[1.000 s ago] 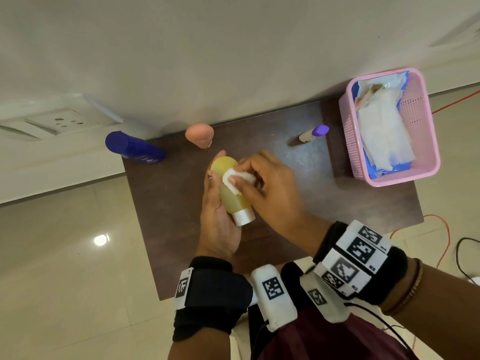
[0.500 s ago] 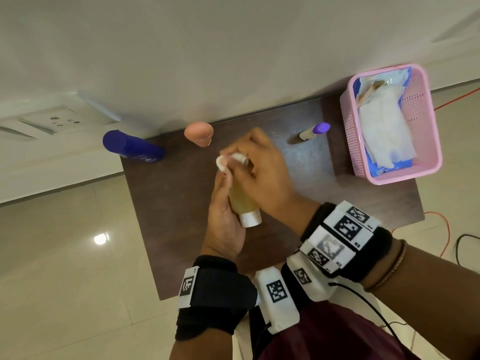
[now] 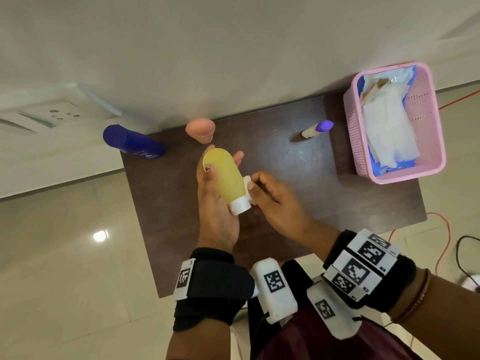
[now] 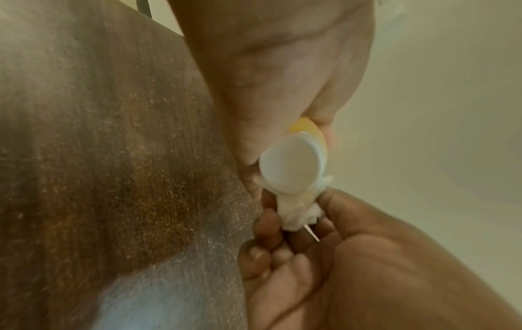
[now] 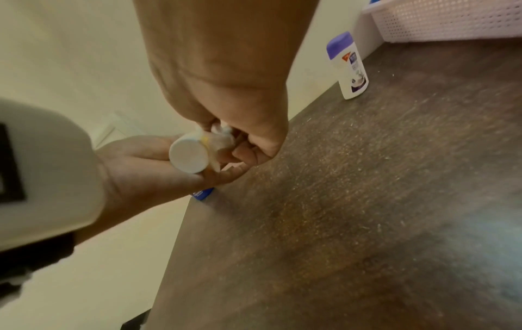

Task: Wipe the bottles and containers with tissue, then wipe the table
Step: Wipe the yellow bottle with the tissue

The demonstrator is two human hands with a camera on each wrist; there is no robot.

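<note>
Soft, even indoor light; wide-angle distortion in every view.

A round glare spot is seen on the glossy floor (image 3: 100, 235) in the head view, and short, soft shadows are cast beside the small bottle (image 3: 317, 129) on the desk (image 3: 298, 162). Straight edges are bent toward the frame borders. In the wrist views the nearest skin is blurred, a pale bluish sheen is reflected off the desk, and its scratches are shown up by the light.

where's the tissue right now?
Head view, centre: the tissue is pinched in the right hand, pressed to the yellow bottle near its white cap, which the left hand holds.
</note>
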